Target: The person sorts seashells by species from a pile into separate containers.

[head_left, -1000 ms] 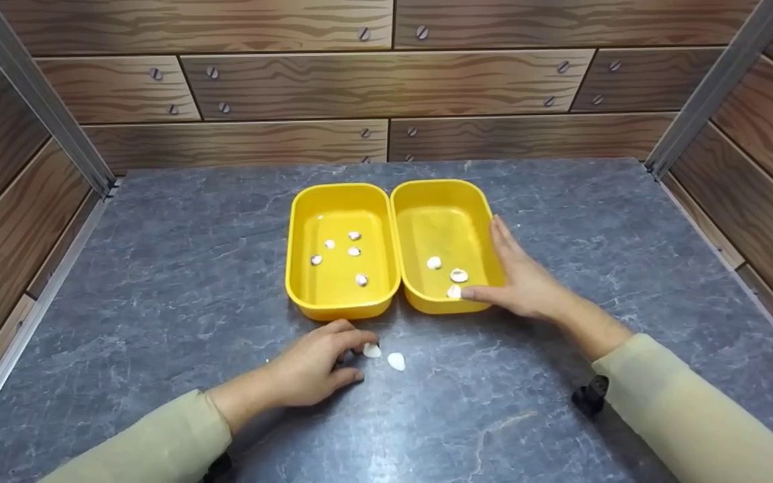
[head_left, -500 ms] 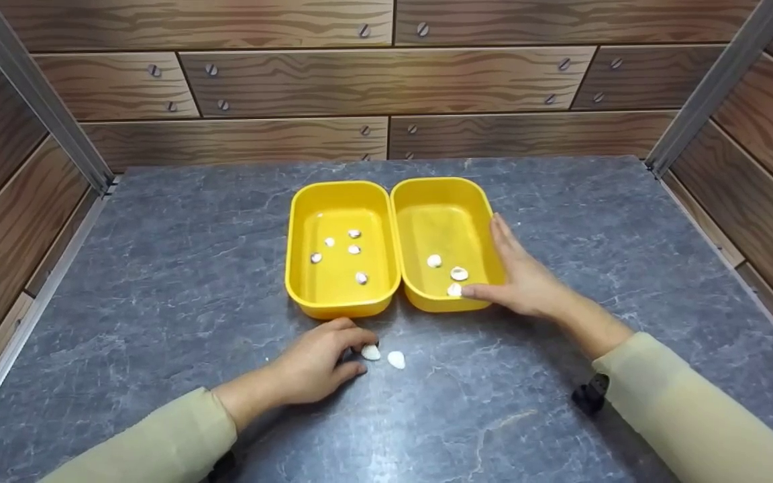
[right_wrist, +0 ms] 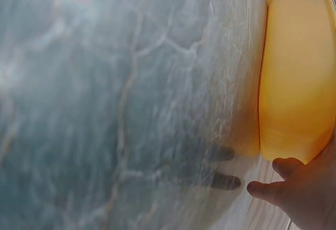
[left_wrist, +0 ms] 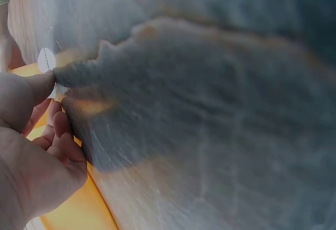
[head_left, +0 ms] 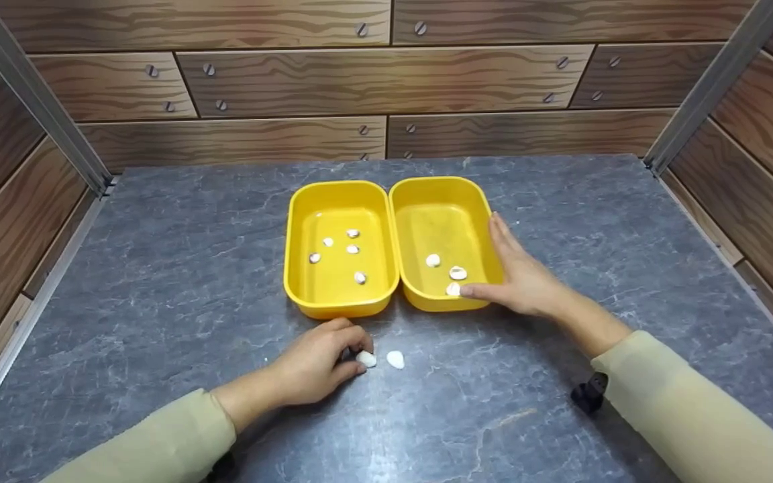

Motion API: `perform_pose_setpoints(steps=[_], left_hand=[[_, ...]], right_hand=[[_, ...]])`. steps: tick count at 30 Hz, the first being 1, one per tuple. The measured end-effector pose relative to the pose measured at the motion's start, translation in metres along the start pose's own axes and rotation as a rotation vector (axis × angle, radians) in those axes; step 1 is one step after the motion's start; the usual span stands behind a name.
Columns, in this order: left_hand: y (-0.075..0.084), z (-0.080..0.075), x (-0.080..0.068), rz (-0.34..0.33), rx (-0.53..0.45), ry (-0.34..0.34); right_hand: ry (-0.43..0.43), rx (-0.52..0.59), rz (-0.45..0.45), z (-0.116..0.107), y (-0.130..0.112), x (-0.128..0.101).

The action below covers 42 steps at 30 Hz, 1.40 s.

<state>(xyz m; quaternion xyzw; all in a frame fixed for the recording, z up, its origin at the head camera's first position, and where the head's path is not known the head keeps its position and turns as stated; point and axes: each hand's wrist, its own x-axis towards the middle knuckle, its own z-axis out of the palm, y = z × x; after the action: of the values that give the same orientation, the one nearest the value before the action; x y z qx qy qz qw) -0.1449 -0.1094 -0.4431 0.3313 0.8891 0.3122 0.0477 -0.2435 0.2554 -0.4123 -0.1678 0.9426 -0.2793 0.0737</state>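
Left hand (head_left: 316,360) now pinches the shell (head_left: 366,359) on the tabletop (head_left: 158,282), drawn slightly nearer the palm than a moment ago, so a lift looks close. Right hand (head_left: 526,282) stays flat against the right tray (head_left: 487,231); a second shell (head_left: 395,359) lies just beside.

Two trays, left (head_left: 306,295) and right (head_left: 420,298), are showing uniform bright yellow. Shells (head_left: 353,249) inside are presenting white with darker markings; two shells on the table (head_left: 394,359) are showing plain white. Tabletop (head_left: 178,268) is displaying grey marbling with pale veins. Walls (head_left: 386,80) are showing brown wood grain. Sleeves (head_left: 688,416) are appearing beige.
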Motion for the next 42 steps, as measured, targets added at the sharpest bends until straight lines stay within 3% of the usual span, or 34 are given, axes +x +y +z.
perform_pose_setpoints(steps=[7, 28, 42], left_hand=[[0.000, -0.001, 0.000, -0.006, -0.005, -0.003], [0.000, -0.017, 0.004, 0.026, -0.116, -0.107], [0.027, -0.044, 0.015, 0.072, -0.225, -0.159]], right_hand=[[-0.002, 0.004, -0.001, 0.000, 0.000, 0.000], [0.004, 0.006, -0.011, 0.000, 0.001, 0.000], [-0.001, 0.000, -0.004, -0.001, -0.001, -0.001]])
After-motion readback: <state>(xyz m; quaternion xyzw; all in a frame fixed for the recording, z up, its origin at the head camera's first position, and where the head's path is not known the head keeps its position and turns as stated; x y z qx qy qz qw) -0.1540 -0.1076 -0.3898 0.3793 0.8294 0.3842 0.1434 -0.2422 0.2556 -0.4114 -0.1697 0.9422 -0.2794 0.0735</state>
